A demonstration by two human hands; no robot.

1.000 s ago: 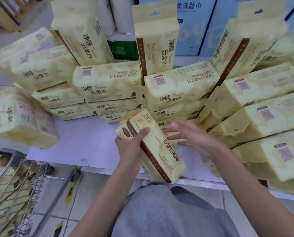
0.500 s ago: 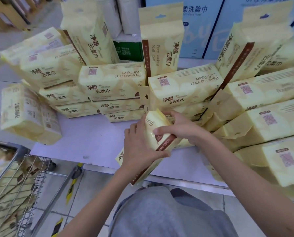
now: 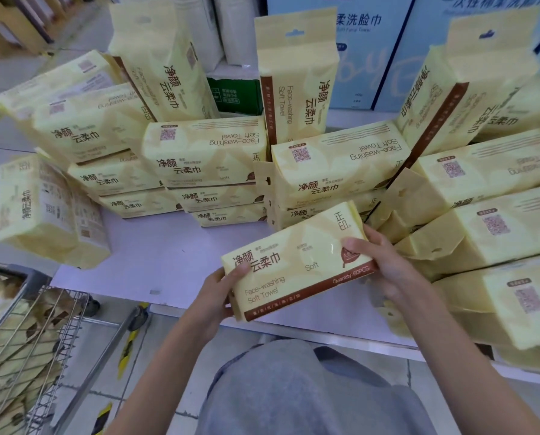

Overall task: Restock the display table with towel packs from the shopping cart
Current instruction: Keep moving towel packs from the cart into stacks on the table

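A yellow towel pack (image 3: 297, 262) with a brown stripe lies lengthwise between my hands, label up, just above the front of the white display table (image 3: 155, 255). My left hand (image 3: 218, 293) grips its left end, thumb on top. My right hand (image 3: 385, 265) grips its right end, thumb on the brown leaf print. The pack sits in front of a low stack of packs (image 3: 334, 171). The wire shopping cart (image 3: 27, 350) at lower left holds more yellow packs.
Stacks of flat packs (image 3: 206, 152) and upright packs (image 3: 297, 76) fill the table's back. More stacks (image 3: 497, 221) crowd the right. One pack (image 3: 49, 211) stands at the left edge. Blue cartons (image 3: 372, 51) stand behind. Bare table surface lies left of my hands.
The pack has turned from nearly upright to flat with its label facing up. My hands have shifted from its middle to its two ends, and it has moved slightly toward the right stack.
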